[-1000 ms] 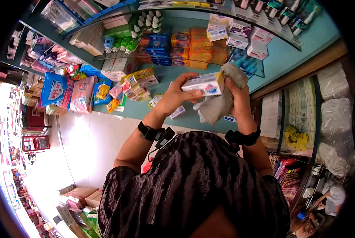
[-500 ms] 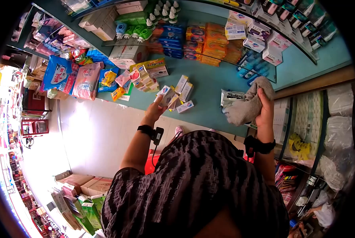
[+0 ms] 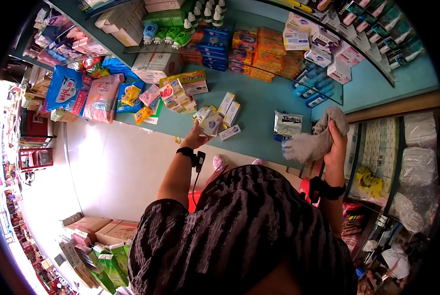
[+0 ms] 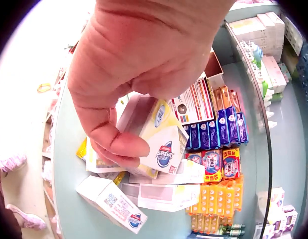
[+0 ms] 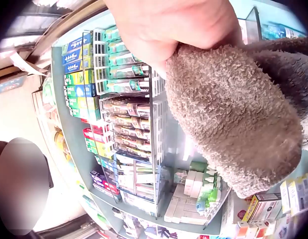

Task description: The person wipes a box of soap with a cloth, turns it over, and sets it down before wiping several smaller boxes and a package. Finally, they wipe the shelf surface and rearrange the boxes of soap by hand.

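Observation:
My left hand [image 3: 194,137] reaches over the front of the blue-green shelf [image 3: 259,118]. Its fingers and thumb pinch a white and yellow soap box [image 4: 165,144], which sits on a small pile of similar boxes. One loose soap box [image 4: 112,204] lies at a slant beside that pile in the left wrist view. At the right, my right hand [image 3: 335,147] grips a fluffy grey towel [image 3: 306,146], part of which hangs past the fingers. In the right wrist view the bunched towel covers much of the goods behind it.
A silver packet [image 3: 287,124] lies on the shelf near the towel. Blue and orange soap packs [image 3: 268,51] are stacked under a glass shelf edge [image 3: 220,63]. Farther left are a blue detergent bag [image 3: 65,88] and a pink one [image 3: 99,98]. Cartons [image 3: 109,228] stand on the floor.
The left hand has moved left from beside the towel, bringing a soap box down onto the pile. The right hand has carried the towel to the right, uncovering the silver packet.

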The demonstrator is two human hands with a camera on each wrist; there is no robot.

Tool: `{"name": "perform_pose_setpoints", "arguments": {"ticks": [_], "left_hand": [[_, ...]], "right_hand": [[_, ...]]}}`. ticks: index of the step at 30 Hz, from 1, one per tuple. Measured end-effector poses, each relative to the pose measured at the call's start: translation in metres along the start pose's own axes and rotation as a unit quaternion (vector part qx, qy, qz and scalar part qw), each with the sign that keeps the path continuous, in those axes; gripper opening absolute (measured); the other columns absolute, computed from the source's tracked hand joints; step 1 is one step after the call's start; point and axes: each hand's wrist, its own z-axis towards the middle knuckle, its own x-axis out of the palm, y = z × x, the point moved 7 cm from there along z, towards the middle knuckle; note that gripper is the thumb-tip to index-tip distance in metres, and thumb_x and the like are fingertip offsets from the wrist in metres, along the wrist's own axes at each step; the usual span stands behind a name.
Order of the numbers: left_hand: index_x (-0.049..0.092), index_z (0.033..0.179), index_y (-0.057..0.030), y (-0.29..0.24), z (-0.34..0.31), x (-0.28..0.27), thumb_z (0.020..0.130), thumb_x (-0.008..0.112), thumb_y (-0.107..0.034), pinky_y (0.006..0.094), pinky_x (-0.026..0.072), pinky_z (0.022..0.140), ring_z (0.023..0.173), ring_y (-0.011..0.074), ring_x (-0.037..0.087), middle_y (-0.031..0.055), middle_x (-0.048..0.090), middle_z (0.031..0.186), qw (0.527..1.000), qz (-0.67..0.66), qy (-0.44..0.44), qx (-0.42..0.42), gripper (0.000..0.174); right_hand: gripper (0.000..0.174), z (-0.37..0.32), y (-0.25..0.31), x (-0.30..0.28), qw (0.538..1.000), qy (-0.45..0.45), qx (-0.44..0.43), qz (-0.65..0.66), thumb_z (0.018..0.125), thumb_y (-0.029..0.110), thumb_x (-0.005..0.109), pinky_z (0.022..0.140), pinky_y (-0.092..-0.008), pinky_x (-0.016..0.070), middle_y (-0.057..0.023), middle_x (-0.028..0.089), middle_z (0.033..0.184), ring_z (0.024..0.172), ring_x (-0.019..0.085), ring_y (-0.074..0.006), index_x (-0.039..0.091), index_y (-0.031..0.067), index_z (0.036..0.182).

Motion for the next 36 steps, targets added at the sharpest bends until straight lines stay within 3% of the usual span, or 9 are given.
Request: {"name": "perform_pose_setpoints", "arguments": {"ticks": [5, 11, 17, 22, 23, 25, 27, 31, 36], "left_hand": [[0.050, 0.116, -0.0016, -0.003, 0.016, -0.017, 0.084, 0.029, -0.073, 0.0316, 0.0539, 0.057, 0.065, 0.0277, 0.062, 0.0199, 0.059, 0.086, 0.990, 0.138, 0.017, 0.026, 0.082], [0.055, 0.111, -0.0035, -0.005, 0.004, -0.012, 0.081, 0.032, -0.075, 0.0349, 0.0538, 0.058, 0.065, 0.0275, 0.062, 0.0190, 0.059, 0.086, 0.986, 0.165, -0.006, 0.006, 0.081], [0.050, 0.116, -0.0011, -0.008, -0.005, -0.004, 0.083, 0.037, -0.072, 0.0361, 0.0537, 0.060, 0.068, 0.0285, 0.062, 0.0226, 0.061, 0.089, 0.966, 0.255, 0.027, -0.030, 0.079], [0.040, 0.121, -0.0045, -0.010, 0.000, -0.016, 0.085, 0.045, -0.064, 0.0351, 0.0536, 0.052, 0.059, 0.0268, 0.062, 0.0249, 0.061, 0.081, 0.950, 0.300, 0.030, -0.078, 0.070], [0.052, 0.115, -0.0071, -0.013, -0.002, -0.022, 0.086, 0.046, -0.060, 0.0278, 0.0500, 0.043, 0.047, 0.0197, 0.060, 0.0163, 0.062, 0.064, 0.939, 0.340, 0.017, -0.050, 0.061], [0.056, 0.097, 0.0037, -0.030, -0.015, -0.033, 0.086, 0.053, -0.054, 0.0268, 0.0489, 0.041, 0.044, 0.0190, 0.059, 0.0153, 0.063, 0.064, 0.912, 0.403, -0.043, -0.067, 0.059], [0.057, 0.093, 0.0025, -0.045, -0.034, -0.028, 0.089, 0.052, -0.047, 0.0247, 0.0468, 0.043, 0.047, 0.0164, 0.058, 0.0113, 0.063, 0.064, 0.916, 0.397, 0.011, -0.060, 0.050], [0.059, 0.097, -0.0014, -0.080, -0.083, 0.042, 0.092, 0.051, -0.038, 0.0218, 0.0462, 0.054, 0.058, 0.0108, 0.057, 0.0041, 0.061, 0.068, 0.944, 0.304, 0.117, -0.048, 0.038], [0.059, 0.105, -0.0023, -0.135, -0.114, 0.185, 0.094, 0.050, -0.028, 0.0192, 0.0430, 0.058, 0.065, 0.0085, 0.055, 0.0016, 0.058, 0.073, 0.930, 0.280, 0.197, 0.132, 0.029]], "right_hand": [[0.034, 0.000, -0.005, -0.002, 1.000, -0.007, 0.003, -0.003, 0.085, 0.015, 0.065, 0.071, -0.0365, 0.0519, -0.0067, 0.061, 0.103, 0.088, 0.062, -0.0195, 0.055, 0.0030, 0.116], [0.032, -0.005, -0.010, 0.011, 1.000, -0.023, 0.006, 0.003, 0.085, 0.013, 0.065, 0.067, -0.0362, 0.0519, -0.0063, 0.060, 0.099, 0.085, 0.061, -0.0187, 0.055, 0.0036, 0.113], [0.033, -0.008, -0.016, 0.024, 1.000, -0.015, 0.018, 0.007, 0.084, 0.013, 0.066, 0.068, -0.0359, 0.0521, -0.0073, 0.060, 0.099, 0.086, 0.061, -0.0194, 0.055, 0.0026, 0.113], [0.037, -0.004, -0.023, 0.021, 0.999, -0.045, -0.005, 0.026, 0.082, 0.013, 0.068, 0.072, -0.0350, 0.0521, -0.0072, 0.060, 0.103, 0.089, 0.060, -0.0190, 0.054, 0.0018, 0.114], [0.038, -0.004, -0.021, 0.021, 0.998, -0.049, -0.017, 0.029, 0.081, 0.013, 0.069, 0.073, -0.0350, 0.0518, -0.0073, 0.059, 0.105, 0.091, 0.059, -0.0189, 0.054, 0.0017, 0.114], [0.037, -0.006, -0.017, 0.023, 0.997, -0.060, -0.020, 0.045, 0.082, 0.015, 0.068, 0.075, -0.0359, 0.0513, -0.0064, 0.059, 0.106, 0.093, 0.059, -0.0187, 0.055, 0.0027, 0.115], [0.036, -0.007, -0.016, 0.019, 0.995, -0.071, -0.019, 0.073, 0.084, 0.018, 0.067, 0.078, -0.0357, 0.0504, -0.0054, 0.059, 0.105, 0.095, 0.058, -0.0180, 0.055, 0.0038, 0.115], [0.036, 0.001, -0.031, -0.002, 0.989, -0.063, -0.017, 0.131, 0.087, 0.024, 0.063, 0.082, -0.0357, 0.0489, -0.0046, 0.058, 0.106, 0.098, 0.057, -0.0177, 0.054, 0.0052, 0.115], [0.035, 0.004, -0.024, -0.013, 0.984, -0.033, 0.006, 0.173, 0.090, 0.027, 0.058, 0.085, -0.0377, 0.0480, -0.0064, 0.058, 0.108, 0.099, 0.057, -0.0201, 0.052, 0.0052, 0.116]]}}
